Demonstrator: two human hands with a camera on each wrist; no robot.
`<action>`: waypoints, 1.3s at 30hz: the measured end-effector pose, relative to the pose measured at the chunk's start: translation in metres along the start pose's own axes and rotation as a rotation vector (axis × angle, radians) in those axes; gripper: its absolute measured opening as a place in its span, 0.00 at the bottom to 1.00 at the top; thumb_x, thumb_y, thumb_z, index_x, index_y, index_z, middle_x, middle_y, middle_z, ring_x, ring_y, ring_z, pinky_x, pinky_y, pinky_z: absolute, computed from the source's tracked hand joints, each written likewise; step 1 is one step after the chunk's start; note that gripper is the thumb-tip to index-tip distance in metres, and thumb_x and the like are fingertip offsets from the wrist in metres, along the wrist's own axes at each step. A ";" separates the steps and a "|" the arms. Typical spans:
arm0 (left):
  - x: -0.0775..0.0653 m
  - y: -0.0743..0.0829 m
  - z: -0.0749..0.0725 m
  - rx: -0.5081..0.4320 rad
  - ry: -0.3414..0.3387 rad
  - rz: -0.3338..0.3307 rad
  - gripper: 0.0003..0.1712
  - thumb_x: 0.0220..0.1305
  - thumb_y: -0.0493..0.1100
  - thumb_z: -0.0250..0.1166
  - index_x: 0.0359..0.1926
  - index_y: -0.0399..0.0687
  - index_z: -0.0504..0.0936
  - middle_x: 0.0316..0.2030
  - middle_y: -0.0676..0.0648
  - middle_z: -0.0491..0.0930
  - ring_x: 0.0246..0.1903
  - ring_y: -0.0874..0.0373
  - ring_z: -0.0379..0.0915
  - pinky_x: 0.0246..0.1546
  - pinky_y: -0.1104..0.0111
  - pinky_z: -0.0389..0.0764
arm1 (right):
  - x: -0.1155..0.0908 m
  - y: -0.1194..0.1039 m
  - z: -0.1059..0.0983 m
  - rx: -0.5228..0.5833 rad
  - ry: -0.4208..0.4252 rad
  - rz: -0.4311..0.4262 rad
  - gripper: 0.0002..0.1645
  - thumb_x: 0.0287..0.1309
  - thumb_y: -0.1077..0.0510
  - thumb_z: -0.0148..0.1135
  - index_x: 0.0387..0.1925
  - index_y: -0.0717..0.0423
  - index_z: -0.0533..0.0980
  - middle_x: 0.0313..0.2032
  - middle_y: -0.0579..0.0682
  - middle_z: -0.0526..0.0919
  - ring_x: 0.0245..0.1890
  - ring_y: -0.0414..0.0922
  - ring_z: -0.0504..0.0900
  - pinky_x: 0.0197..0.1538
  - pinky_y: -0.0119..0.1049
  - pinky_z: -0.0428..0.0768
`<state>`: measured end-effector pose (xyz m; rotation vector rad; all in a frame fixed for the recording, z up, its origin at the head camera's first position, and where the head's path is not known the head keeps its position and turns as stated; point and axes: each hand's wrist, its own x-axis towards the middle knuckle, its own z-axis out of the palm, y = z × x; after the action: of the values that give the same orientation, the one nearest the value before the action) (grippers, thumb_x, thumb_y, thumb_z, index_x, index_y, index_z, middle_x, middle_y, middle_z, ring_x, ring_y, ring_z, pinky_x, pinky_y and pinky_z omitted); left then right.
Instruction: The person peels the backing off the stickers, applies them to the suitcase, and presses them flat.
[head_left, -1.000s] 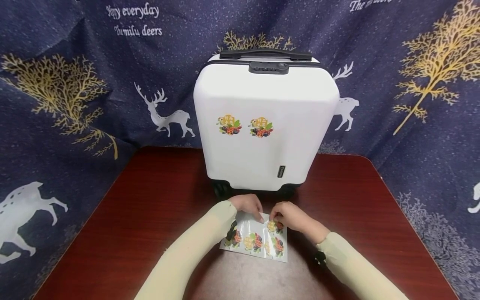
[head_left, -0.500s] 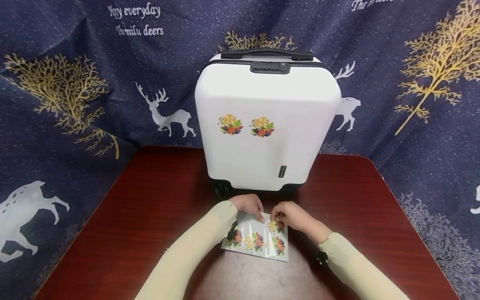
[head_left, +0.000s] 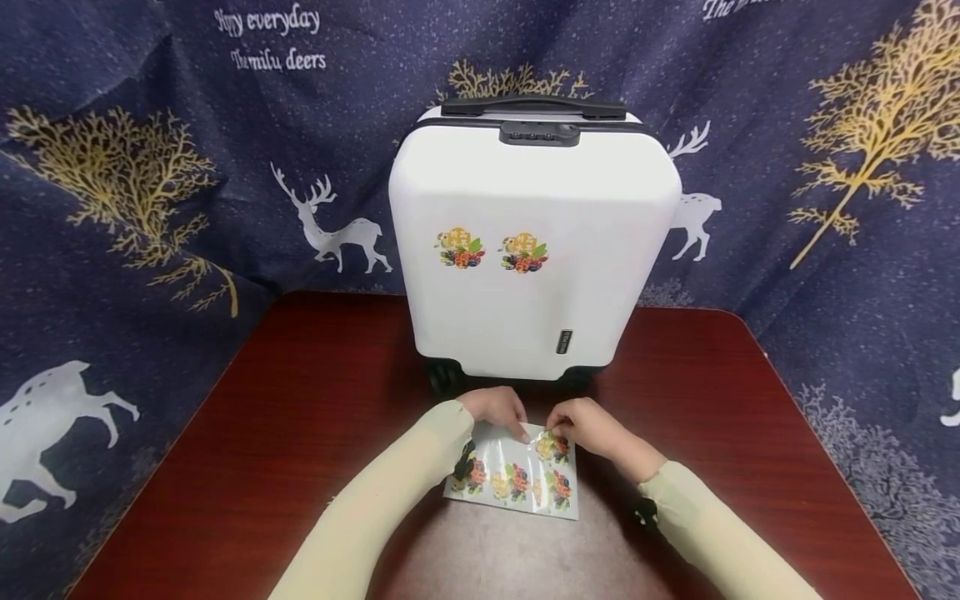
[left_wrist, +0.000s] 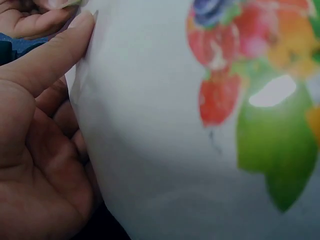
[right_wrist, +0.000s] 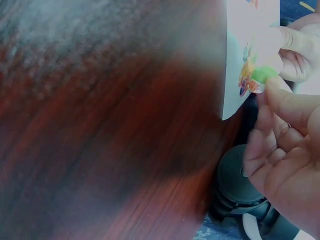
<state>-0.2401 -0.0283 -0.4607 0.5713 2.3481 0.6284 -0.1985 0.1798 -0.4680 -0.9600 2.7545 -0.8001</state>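
Observation:
A white sticker sheet (head_left: 491, 447) printed with fruit pictures is held tilted above the table's near part. My left hand (head_left: 498, 408) grips its far edge; in the left wrist view the thumb lies on the sheet's face and the curled fingers are behind it. My right hand (head_left: 591, 427) pinches the corner of a fruit sticker (head_left: 555, 448) at the sheet's upper right. The right wrist view shows the sticker's green leaf (right_wrist: 264, 74) lifted between thumb and fingertip. Two matching stickers (head_left: 461, 249) are on the front of an upright white suitcase (head_left: 480, 321).
The suitcase stands on black wheels (head_left: 444, 375) on a dark red wooden table (head_left: 315, 400), just beyond both hands. A black handle and lock are at its top. Behind hangs a dark blue cloth (head_left: 337, 125) with white deer and golden trees.
My right hand has risen slightly and shifted a little right, pulling up the sticker's corner. The left hand stays in place on the sheet.

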 end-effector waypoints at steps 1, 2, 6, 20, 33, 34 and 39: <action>0.000 0.000 0.000 -0.004 0.000 0.002 0.12 0.60 0.47 0.75 0.39 0.44 0.91 0.37 0.51 0.85 0.31 0.64 0.68 0.34 0.75 0.68 | 0.000 0.000 0.000 -0.008 0.008 0.007 0.07 0.58 0.71 0.67 0.30 0.58 0.85 0.29 0.48 0.88 0.30 0.33 0.78 0.34 0.26 0.77; 0.000 0.000 0.000 -0.006 -0.001 0.004 0.12 0.60 0.47 0.75 0.39 0.44 0.91 0.37 0.51 0.85 0.31 0.64 0.67 0.34 0.75 0.68 | 0.000 -0.001 0.000 -0.017 0.012 0.011 0.08 0.58 0.71 0.67 0.28 0.58 0.84 0.28 0.47 0.87 0.29 0.33 0.76 0.33 0.26 0.76; 0.000 0.000 0.000 -0.011 0.002 0.000 0.12 0.60 0.47 0.75 0.39 0.44 0.91 0.35 0.53 0.83 0.31 0.64 0.66 0.34 0.74 0.67 | 0.002 -0.002 0.001 -0.059 0.006 -0.006 0.11 0.57 0.73 0.65 0.26 0.57 0.82 0.26 0.45 0.83 0.29 0.33 0.74 0.34 0.26 0.75; -0.002 -0.002 0.000 -0.019 0.017 -0.006 0.11 0.59 0.47 0.76 0.39 0.45 0.91 0.37 0.53 0.85 0.31 0.65 0.68 0.35 0.75 0.69 | 0.003 -0.004 0.000 -0.025 -0.041 0.010 0.10 0.57 0.72 0.67 0.26 0.56 0.82 0.26 0.44 0.83 0.29 0.33 0.74 0.34 0.26 0.76; -0.001 -0.003 0.001 -0.033 0.022 -0.004 0.09 0.58 0.46 0.76 0.35 0.46 0.91 0.32 0.55 0.84 0.29 0.65 0.71 0.34 0.75 0.71 | 0.002 -0.001 -0.005 0.008 -0.068 -0.017 0.09 0.58 0.69 0.68 0.26 0.55 0.82 0.25 0.43 0.83 0.28 0.30 0.72 0.34 0.25 0.75; -0.001 -0.004 0.001 -0.034 0.023 0.000 0.09 0.58 0.46 0.76 0.35 0.46 0.91 0.31 0.55 0.84 0.29 0.65 0.70 0.33 0.75 0.71 | 0.001 -0.001 -0.005 0.013 -0.075 -0.013 0.09 0.58 0.69 0.68 0.26 0.55 0.82 0.25 0.43 0.84 0.28 0.30 0.73 0.34 0.25 0.76; 0.002 -0.005 0.004 -0.046 0.033 0.003 0.08 0.57 0.45 0.77 0.34 0.45 0.91 0.30 0.55 0.84 0.29 0.65 0.69 0.33 0.75 0.70 | 0.000 0.001 -0.008 0.035 -0.104 -0.006 0.07 0.59 0.67 0.69 0.27 0.55 0.83 0.26 0.43 0.84 0.28 0.30 0.72 0.34 0.24 0.76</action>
<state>-0.2402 -0.0298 -0.4673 0.5478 2.3577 0.6958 -0.2015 0.1840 -0.4622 -0.9753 2.6425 -0.7737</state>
